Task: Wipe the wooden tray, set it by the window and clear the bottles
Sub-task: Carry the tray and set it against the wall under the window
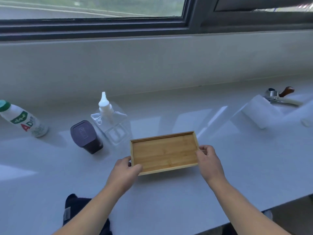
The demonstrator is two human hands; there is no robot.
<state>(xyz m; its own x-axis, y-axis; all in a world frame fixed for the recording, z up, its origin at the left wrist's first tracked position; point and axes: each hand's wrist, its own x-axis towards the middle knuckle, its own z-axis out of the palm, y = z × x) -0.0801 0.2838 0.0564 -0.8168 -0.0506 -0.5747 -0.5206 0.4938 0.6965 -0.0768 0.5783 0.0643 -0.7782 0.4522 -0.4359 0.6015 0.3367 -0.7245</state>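
Both arms reach forward: left hand [126, 168] grips the tray [164, 152] at 8 o'clock corner, right hand [207, 156] pinches its 3 o'clock edge.

The wooden tray [164, 152] sits on the counter [237, 158], held at its left end by the left hand [126, 168] and at its right end by the right hand [209, 157]. Just left of it stands the pump bottle [111, 121], with the capped jar [85, 136] beside that and the milk bottle [22, 118] farther left. A cloth [74, 209] lies near, left. A faucet [277, 95] stands far right, the window [94, 7] beyond.
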